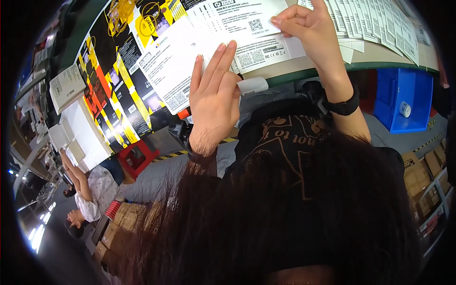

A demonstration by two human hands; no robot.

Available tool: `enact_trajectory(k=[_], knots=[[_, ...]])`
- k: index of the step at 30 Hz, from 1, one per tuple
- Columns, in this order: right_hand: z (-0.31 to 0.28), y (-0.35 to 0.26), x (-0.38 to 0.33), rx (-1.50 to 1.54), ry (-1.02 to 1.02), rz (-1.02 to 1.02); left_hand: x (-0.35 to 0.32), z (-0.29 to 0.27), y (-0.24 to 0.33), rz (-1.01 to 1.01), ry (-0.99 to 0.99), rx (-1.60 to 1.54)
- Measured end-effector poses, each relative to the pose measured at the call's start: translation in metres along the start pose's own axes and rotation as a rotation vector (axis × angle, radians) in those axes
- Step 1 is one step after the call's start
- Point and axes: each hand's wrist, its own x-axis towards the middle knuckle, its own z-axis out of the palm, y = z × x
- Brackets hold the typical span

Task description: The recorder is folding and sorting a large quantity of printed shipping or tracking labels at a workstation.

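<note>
My left hand (213, 102) lies with its fingers stretched out over the lower right part of a white printed sheet (164, 66), which rests on the table. Between thumb and fingers, my right hand (306, 35) pinches the right edge of another white sheet (232, 21) with black text and a square code. Beneath that one, a further white printed sheet (266, 54) shows near the table's edge. To the right, several similar white sheets (375, 23) are fanned out, overlapping in a row.
Black-and-yellow printed sheets (126, 95) cover the left of the table, with yellow rubber bands (118, 19) on top. White boxes (69, 88) stand at the left edge. A blue bin (403, 116) and cardboard boxes (413, 175) are at the right. Another person (97, 190) sits at the left.
</note>
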Motion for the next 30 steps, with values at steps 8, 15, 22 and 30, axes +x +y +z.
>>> enact_trajectory(k=[8, 15, 22, 30], knots=[[0.001, -0.007, -0.001, -0.062, -0.008, 0.0, 0.001, -0.001, 0.002, -0.007, 0.006, -0.007], [0.009, -0.018, -0.003, -0.311, 0.004, 0.049, 0.001, 0.0, 0.001, -0.004, 0.005, -0.007], [0.014, 0.015, -0.002, -1.011, 0.089, -0.315, 0.001, 0.0, 0.002, 0.007, 0.025, -0.024], [0.017, 0.033, 0.008, -1.015, 0.182, -0.674, -0.004, 0.003, -0.002, 0.024, 0.114, -0.094]])
